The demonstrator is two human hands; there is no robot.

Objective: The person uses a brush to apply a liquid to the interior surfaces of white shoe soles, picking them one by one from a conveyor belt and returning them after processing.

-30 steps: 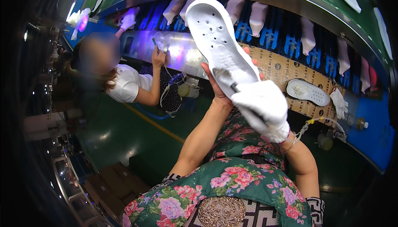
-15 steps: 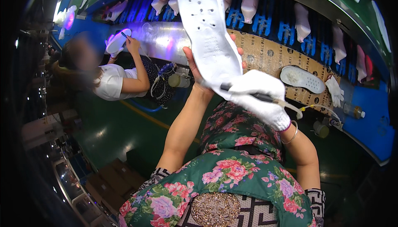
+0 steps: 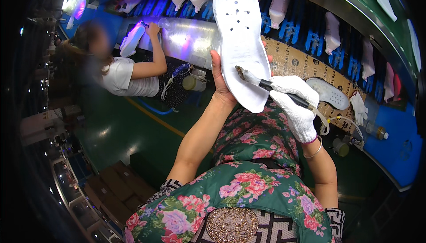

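Observation:
A white shoe sole (image 3: pixel 242 43) with several small holes toward its far end is held up in front of me. My bare left hand (image 3: pixel 222 77) grips it from beneath, thumb on the left edge and fingertips showing past the right edge. In a white knit glove, my right hand (image 3: pixel 296 103) is closed round the dark handle of a brush (image 3: pixel 265 84). The brush's bristles touch the inner face of the sole near its heel end. A pale hose runs from the handle's rear, below my right hand.
Another sole (image 3: pixel 330 94) lies on the cardboard-covered bench (image 3: pixel 288 63), beside a white glove (image 3: pixel 358 109) and a bottle (image 3: pixel 377 130). Shoe forms (image 3: pixel 279 9) stand in blue holders behind. To my left, a co-worker (image 3: pixel 128 74) works near a white shoe part (image 3: pixel 132 41).
My right hand has drawn back to the right and down, and the brush tip now shows on the sole's heel area. The sole has shifted slightly right and turned a little.

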